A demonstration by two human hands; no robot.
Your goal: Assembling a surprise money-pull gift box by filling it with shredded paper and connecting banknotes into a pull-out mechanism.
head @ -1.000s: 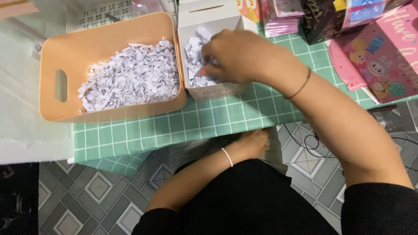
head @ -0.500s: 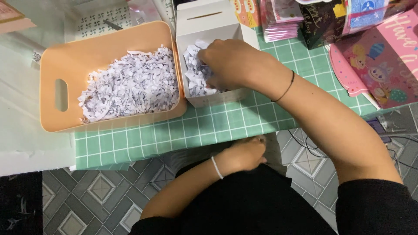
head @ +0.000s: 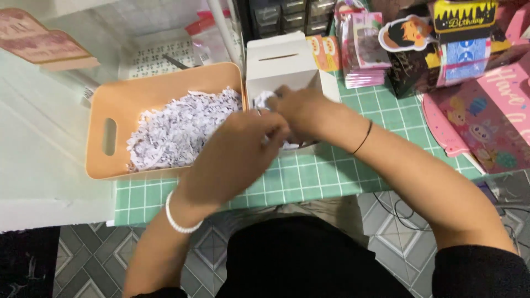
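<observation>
Head view: both hands, left hand [head: 243, 154] and right hand [head: 301, 110], press shredded paper [head: 264, 99] into white box [head: 281, 66]; finger spread cannot be told; overfilling could spill shreds onto table [head: 309, 176].

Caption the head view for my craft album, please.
Both hands, left hand and right hand, press shredded paper into a white box.

Both hands meet over a small white box [head: 281, 69] on a green grid mat [head: 309, 176]: the left hand [head: 237, 157] covers its front, the right hand [head: 301, 110] reaches inside. Just beside the box stands an orange bin [head: 110, 105] of shredded paper [head: 176, 129].
</observation>
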